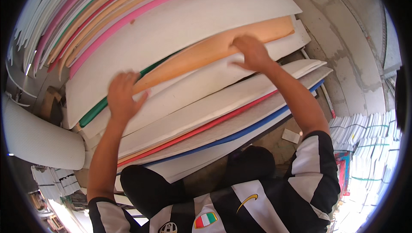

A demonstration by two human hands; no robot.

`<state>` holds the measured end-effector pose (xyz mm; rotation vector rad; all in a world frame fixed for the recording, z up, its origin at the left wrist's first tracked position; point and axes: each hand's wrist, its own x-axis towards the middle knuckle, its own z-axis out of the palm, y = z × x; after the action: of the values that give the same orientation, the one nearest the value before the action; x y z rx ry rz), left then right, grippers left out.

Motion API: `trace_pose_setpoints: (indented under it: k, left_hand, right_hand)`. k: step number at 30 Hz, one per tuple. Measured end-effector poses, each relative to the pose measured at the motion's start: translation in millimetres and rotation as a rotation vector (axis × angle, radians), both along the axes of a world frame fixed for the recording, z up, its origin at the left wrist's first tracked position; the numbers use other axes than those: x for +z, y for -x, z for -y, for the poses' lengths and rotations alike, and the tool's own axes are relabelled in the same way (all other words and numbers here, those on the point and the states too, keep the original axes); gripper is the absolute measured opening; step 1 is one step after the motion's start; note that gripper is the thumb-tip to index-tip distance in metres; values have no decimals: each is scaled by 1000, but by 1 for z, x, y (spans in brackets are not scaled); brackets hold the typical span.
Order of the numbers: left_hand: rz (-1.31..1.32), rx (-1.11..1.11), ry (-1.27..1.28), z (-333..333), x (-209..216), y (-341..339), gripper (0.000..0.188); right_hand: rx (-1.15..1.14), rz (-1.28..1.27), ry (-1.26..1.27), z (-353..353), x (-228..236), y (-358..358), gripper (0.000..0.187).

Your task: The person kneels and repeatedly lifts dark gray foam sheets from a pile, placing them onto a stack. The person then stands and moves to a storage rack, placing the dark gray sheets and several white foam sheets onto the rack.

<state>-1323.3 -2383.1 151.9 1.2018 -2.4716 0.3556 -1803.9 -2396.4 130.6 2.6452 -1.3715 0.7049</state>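
Observation:
An orange foam sheet [193, 63] stands on edge, slightly bowed, among several sheets leaning in a row. My left hand [123, 94] is at its left end, fingers bent and thumb spread apart on the near side. My right hand [254, 54] is over its right part, a little blurred, with thumb and fingers apart. Behind the orange sheet a dark green sheet [94, 112] shows as a narrow strip. A large white sheet [171, 39] rises behind that. In front lies another white sheet [201, 82]. Whether either hand touches the orange sheet I cannot tell.
Nearer my knees lean sheets with red [206, 120] and blue [240, 136] edges. More coloured sheets [116, 14] stand at the far left. A white roll [43, 134] is at left. Tied white stacks [369, 143] stand right, beside a grey block wall [343, 48].

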Motion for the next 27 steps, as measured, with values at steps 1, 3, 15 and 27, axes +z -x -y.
trace_pose_setpoints:
  k: [1,3,15,27]
  left_hand:
    - [-47,-79,-158,-23,-11,5,74]
    - [-22,-156,-681,-69,-9,39,74]
    - [217,113,-714,-65,-26,5,31]
    - [103,271,-164,-64,235,28,39]
  right_hand:
    - [53,-86,-311,-26,2,-1,58]
    - [100,-205,-727,-73,-3,9,68]
    - [-168,-309,-404,-53,6,40,25]
    - [-208,36,259,-16,187,31,50]
